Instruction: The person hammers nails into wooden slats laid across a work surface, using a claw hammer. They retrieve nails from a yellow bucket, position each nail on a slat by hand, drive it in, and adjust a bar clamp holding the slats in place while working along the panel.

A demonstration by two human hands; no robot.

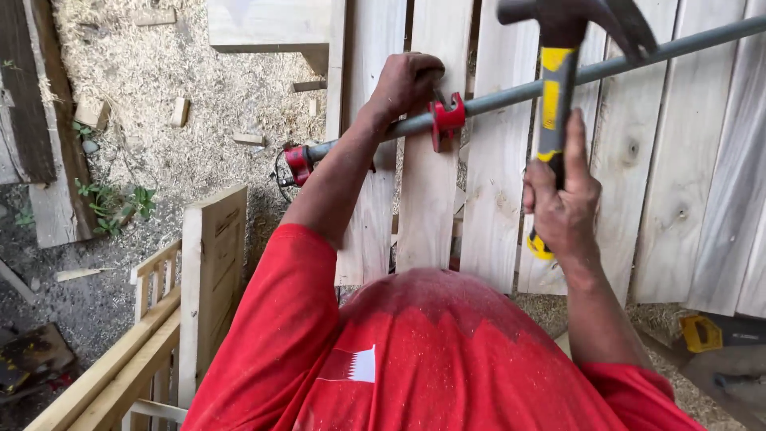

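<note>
Planks (pixel 431 175) of pale wood lie side by side under a grey pipe clamp (pixel 511 94), whose bar crosses them at a slant. The left hand (pixel 405 82) rests closed on the clamp's red sliding jaw (pixel 447 118), fingers curled over its top. Just right of that jaw, the right hand (pixel 563 203) grips the yellow-and-black handle of a claw hammer (pixel 558 72), head raised above the bar.

One hammer (pixel 558 88), one pipe clamp (pixel 495 100)

Sawdust-strewn ground (pixel 152 72) carries pale wooden boards (pixel 495 160), offcut blocks (pixel 179 112) and weeds (pixel 112 203)
</note>
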